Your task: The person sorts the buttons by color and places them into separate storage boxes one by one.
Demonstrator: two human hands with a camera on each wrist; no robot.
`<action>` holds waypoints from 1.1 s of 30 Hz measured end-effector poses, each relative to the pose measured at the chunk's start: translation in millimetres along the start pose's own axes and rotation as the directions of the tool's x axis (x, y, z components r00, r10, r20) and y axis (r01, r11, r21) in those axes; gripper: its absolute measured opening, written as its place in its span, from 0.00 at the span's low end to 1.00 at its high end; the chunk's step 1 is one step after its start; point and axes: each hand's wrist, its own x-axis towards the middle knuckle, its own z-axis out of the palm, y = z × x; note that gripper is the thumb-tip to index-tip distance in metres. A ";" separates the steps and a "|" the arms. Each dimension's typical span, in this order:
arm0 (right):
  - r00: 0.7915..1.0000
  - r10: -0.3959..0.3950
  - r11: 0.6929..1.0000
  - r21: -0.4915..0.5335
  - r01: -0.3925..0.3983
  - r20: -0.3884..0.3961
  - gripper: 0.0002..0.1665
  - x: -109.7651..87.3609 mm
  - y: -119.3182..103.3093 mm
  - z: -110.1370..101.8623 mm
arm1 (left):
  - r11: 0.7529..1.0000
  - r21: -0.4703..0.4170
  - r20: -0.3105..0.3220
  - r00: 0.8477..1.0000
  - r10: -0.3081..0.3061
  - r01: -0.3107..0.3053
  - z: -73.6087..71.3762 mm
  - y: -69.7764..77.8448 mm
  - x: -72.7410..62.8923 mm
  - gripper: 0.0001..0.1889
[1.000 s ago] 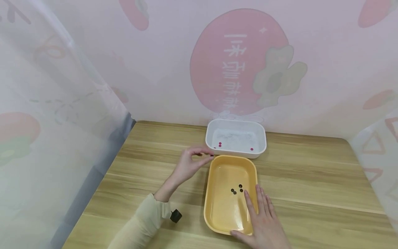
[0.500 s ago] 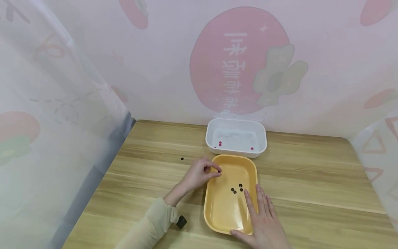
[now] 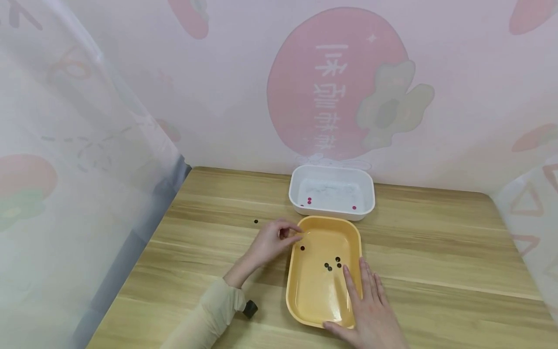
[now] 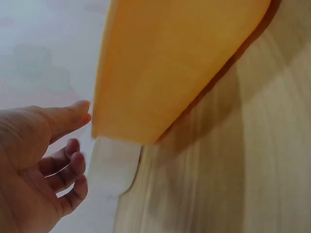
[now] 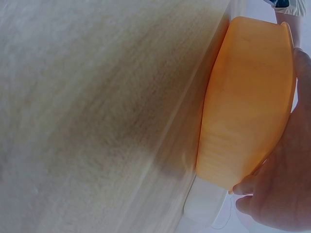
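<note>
My left hand (image 3: 273, 241) hovers at the left rim of the yellow tray (image 3: 322, 303), thumb and forefinger apart with nothing between them. Just below its fingertips a small dark reddish bead (image 3: 302, 248) lies in the tray. Several black beads (image 3: 330, 268) sit grouped near the tray's middle. My right hand (image 3: 370, 310) rests across the tray's right near rim, its fingers straight and spread. In the right wrist view, fingertips of the right hand (image 5: 279, 189) touch the rim of the orange-looking tray (image 5: 245, 102).
A white tray (image 3: 331, 214) with several small red beads (image 3: 309, 199) stands right behind the yellow one. One black bead (image 3: 255, 221) lies on the wooden table (image 3: 436, 252) to the left. A patterned cloth (image 3: 226, 97) hangs behind the table.
My left hand moved from left of the trays to over the yellow tray, let the dark bead go there, then drew back slightly left. The right hand has stayed put.
</note>
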 end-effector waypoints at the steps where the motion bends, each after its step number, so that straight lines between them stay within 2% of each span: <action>1: 1.000 0.002 1.000 0.001 -0.002 0.003 0.78 -0.2 -0.1 -0.2 | 1.000 -0.001 -0.019 1.000 -0.003 0.003 -2.9 -1.2 -0.2 0.06; 7: 1.000 -0.001 1.000 0.004 0.001 -0.003 0.78 -0.9 0.1 -0.5 | 0.999 0.032 -0.108 0.994 -0.030 0.033 -21.0 -12.3 -2.7 0.05; 12: 1.000 0.003 1.000 0.017 -0.003 0.009 0.77 -0.8 0.9 -2.0 | 0.997 0.031 -0.139 0.988 -0.059 0.064 -35.3 -22.2 -6.5 0.05; 16: 1.000 0.009 1.000 0.024 -0.010 0.023 0.78 -0.4 1.6 -3.1 | 0.998 0.017 -0.152 0.987 -0.060 0.064 -44.2 -34.6 -6.6 0.05; 25: 1.000 0.006 0.999 0.038 -0.007 0.024 0.78 -0.7 3.3 -3.9 | 0.996 0.006 -0.166 0.982 -0.091 0.093 -55.4 -70.1 -6.5 0.08; 33: 1.000 0.002 1.000 0.020 -0.002 0.018 0.78 -1.9 3.7 -4.1 | 0.986 0.020 -0.161 0.974 -0.159 0.164 -54.3 -93.3 -7.4 0.10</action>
